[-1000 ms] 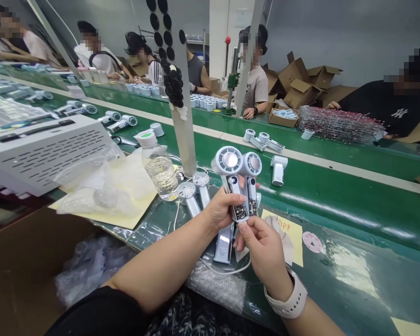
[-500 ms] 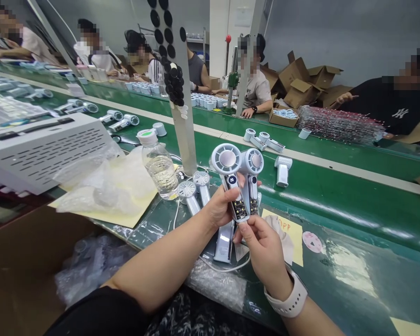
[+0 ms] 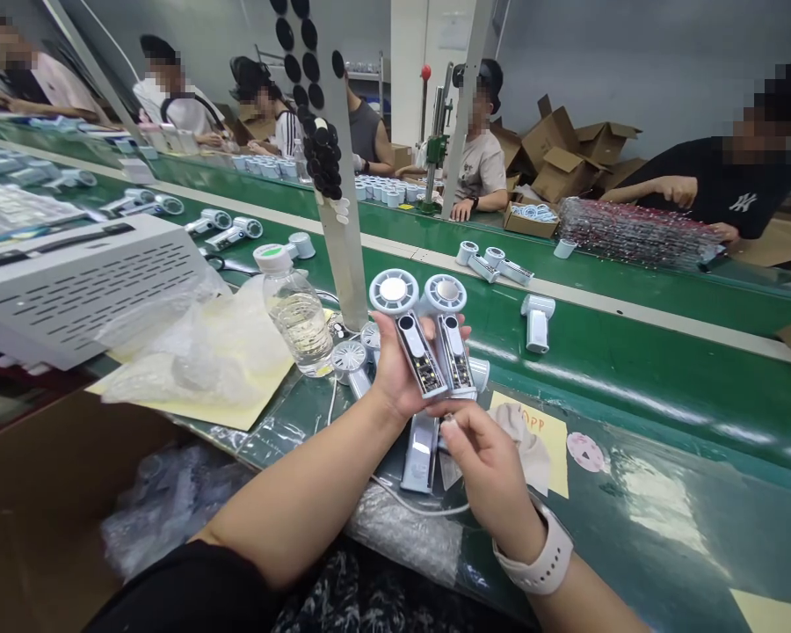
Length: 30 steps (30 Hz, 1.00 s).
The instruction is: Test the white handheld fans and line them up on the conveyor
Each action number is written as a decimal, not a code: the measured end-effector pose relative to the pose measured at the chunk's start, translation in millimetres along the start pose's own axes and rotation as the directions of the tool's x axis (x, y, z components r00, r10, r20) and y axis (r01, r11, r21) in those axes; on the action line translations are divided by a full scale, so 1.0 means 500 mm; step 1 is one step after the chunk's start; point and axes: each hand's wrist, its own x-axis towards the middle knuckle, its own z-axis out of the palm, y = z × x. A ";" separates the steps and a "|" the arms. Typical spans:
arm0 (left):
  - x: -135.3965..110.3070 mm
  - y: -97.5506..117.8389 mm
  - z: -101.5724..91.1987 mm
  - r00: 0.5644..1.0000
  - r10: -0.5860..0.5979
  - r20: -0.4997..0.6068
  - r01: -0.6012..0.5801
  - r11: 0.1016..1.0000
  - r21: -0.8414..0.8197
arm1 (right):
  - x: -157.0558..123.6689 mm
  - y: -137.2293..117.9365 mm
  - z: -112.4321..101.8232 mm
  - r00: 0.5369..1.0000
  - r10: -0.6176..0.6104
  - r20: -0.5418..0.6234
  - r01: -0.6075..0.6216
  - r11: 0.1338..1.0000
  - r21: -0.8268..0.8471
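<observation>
Holding two fans (image 3: 421, 354) in the left hand (image 3: 397, 378), above the bench (image 3: 599, 527), inside its near edge; apparently part-built, with heads (image 3: 446, 293) fitted but boards (image 3: 460, 374) uncovered. Curling the right hand (image 3: 486, 459) just below; cannot tell whether around anything.

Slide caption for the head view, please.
Left hand holding two handheld fans with exposed circuit boards, right hand near their lower ends, beside a green conveyor belt.
</observation>
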 end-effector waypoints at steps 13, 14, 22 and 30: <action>-0.014 0.001 0.010 0.983 0.151 0.102 -0.166 0.972 0.166 | 0.012 0.010 0.000 0.979 0.202 -0.027 -0.191 0.958 0.215; -0.012 0.003 0.009 0.985 0.136 0.105 -0.151 0.976 0.157 | 0.012 0.006 -0.005 0.986 0.164 -0.026 -0.157 0.974 0.163; -0.018 0.004 0.000 0.987 0.041 0.157 -0.084 0.957 0.276 | 0.033 0.009 -0.069 0.968 -0.018 -0.250 0.011 1.000 -0.029; -0.003 -0.014 -0.015 0.989 -0.082 0.120 0.016 0.884 0.467 | 0.061 -0.001 -0.119 0.970 0.009 -0.242 0.053 0.968 0.247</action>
